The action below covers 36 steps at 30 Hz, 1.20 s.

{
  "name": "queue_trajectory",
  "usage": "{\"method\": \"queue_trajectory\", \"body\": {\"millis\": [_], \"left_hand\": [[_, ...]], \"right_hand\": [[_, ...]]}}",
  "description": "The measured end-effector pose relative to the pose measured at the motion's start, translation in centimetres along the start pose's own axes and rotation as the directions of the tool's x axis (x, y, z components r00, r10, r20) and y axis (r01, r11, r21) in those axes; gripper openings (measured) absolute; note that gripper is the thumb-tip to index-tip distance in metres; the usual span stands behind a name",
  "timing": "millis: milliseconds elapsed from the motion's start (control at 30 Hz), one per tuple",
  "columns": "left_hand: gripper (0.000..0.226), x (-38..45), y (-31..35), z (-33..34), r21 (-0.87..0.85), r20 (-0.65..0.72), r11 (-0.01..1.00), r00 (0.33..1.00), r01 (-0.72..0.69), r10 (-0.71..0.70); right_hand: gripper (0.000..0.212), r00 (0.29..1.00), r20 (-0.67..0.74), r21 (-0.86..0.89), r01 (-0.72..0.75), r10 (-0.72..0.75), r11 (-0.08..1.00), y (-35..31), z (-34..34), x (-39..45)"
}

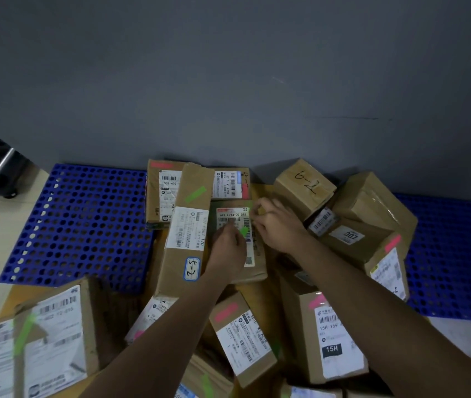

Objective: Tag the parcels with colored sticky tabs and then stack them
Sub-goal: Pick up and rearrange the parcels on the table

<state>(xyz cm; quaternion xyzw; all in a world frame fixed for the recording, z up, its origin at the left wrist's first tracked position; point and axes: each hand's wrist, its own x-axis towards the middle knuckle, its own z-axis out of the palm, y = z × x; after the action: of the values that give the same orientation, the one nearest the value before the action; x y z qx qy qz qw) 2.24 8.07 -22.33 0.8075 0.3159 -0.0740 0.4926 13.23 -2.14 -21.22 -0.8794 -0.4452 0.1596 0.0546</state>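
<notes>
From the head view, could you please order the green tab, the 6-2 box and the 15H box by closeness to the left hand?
1. Green tab, at the left hand
2. 6-2 box, upper right
3. 15H box, lower right

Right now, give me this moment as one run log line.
step: tagging | left hand: pinching green tab | right hand: on parcel | stacking: not begun

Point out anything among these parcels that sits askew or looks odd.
The box marked 6-2 is tipped on an edge, leaning against the neighbouring boxes rather than lying flat. The long parcel marked 2-5 lies slanted across other parcels. No damage shows.
</notes>
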Motion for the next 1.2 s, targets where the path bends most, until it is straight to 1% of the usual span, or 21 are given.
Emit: {"method": "queue_trajectory", "body": {"millis": [100, 167, 267, 433, 567, 667, 767, 800, 867, 900, 933, 967, 1000, 1067, 1133, 1200], "left_hand": [[0.041, 0.0, 0.1, -0.2, 0.012, 0.005, 1.000, 1.000, 0.000, 0.000], [0.042, -0.1, 0.3, -0.3, 0.004, 0.011, 1.000, 1.000, 0.004, -0.004], [0.045, -0.5, 0.6, -0.6, -0.011, 0.031, 1.000, 0.999, 0.006, -0.005], [0.040, -0.4, 0.7, -0.9, -0.042, 0.045, 0.998, 0.998, 0.042, -0.040], [0.038, -0.5, 0.7, -0.9, -0.041, 0.048, 0.999, 0.998, 0.030, -0.028], [0.034, -0.6, 0.9, -1.1, -0.039, 0.062, 0.998, 0.997, 0.042, -0.039], [0.031, -1.0, 1.4, -1.3, -0.038, 0.083, 0.998, 0.995, 0.054, -0.050], [0.027, -1.2, 1.6, -1.3, -0.038, 0.092, 0.998, 0.995, 0.051, -0.047], [0.021, -1.5, 1.9, -1.5, -0.024, 0.106, 0.999, 0.993, 0.047, -0.044], [0.022, -1.7, 2.1, -1.7, -0.012, 0.108, 0.999, 0.994, 0.035, -0.034], [0.023, -2.1, 2.4, -1.9, -0.003, 0.110, 1.000, 0.994, 0.010, -0.009], [0.023, -2.6, 2.5, -2.0, -0.001, 0.113, 0.999, 0.993, -0.032, 0.032], [0.022, -3.4, 2.7, -2.3, -0.005, 0.121, 0.997, 0.989, -0.083, 0.083], [0.018, -5.6, 3.0, -2.8, -0.008, 0.167, 0.983, 0.969, -0.181, 0.180], [0.021, -8.0, 2.6, -3.4, 0.031, 0.242, 0.967, 0.940, -0.253, 0.238], [0.026, -10.0, 1.6, -3.8, 0.065, 0.327, 0.949, 0.905, -0.309, 0.272]], "right_hand": [[0.048, 0.994, 0.107, -0.108, 0.017, -0.005, 0.994, -0.2, -0.8, -0.6], [0.057, 0.985, 0.173, -0.158, 0.019, 0.009, 0.987, -0.4, -0.9, -1.0], [0.062, 0.982, 0.188, -0.219, 0.021, 0.021, 0.976, -1.0, -0.8, -1.0], [0.063, 0.986, 0.152, -0.055, -0.062, 0.069, 0.997, -0.8, -0.8, -1.0], [0.077, 0.976, 0.180, -0.074, -0.112, 0.124, 0.991, -1.3, 0.1, -0.7], [0.077, 0.967, 0.207, -0.098, -0.133, 0.151, 0.986, -1.7, -0.4, -0.5], [0.065, 0.944, 0.281, 0.030, -0.191, 0.175, 0.981, -2.2, -1.5, -0.5], [0.060, 0.945, 0.272, 0.073, -0.207, 0.180, 0.976, -2.3, -1.9, -0.6], [0.052, 0.961, 0.147, 0.195, -0.262, 0.235, 0.945, -2.3, -2.6, -1.5], [0.049, 0.953, 0.064, 0.313, -0.300, 0.295, 0.901, -2.4, -2.9, -2.3], [0.045, 0.935, -0.003, 0.457, -0.314, 0.355, 0.832, -2.7, -3.3, -3.3], [0.039, 0.914, -0.045, 0.592, -0.300, 0.403, 0.748, -3.3, -3.7, -4.6], [0.033, 0.898, -0.074, 0.691, -0.268, 0.434, 0.672, -4.1, -4.0, -6.0], [0.020, 0.869, -0.127, 0.796, -0.198, 0.477, 0.572, -6.0, -3.7, -8.9], [0.010, 0.825, -0.160, 0.855, -0.158, 0.541, 0.494, -8.0, -2.6, -12.0], [0.012, 0.784, -0.145, 0.887, -0.167, 0.603, 0.430, -10.2, -1.4, -15.0]]}}
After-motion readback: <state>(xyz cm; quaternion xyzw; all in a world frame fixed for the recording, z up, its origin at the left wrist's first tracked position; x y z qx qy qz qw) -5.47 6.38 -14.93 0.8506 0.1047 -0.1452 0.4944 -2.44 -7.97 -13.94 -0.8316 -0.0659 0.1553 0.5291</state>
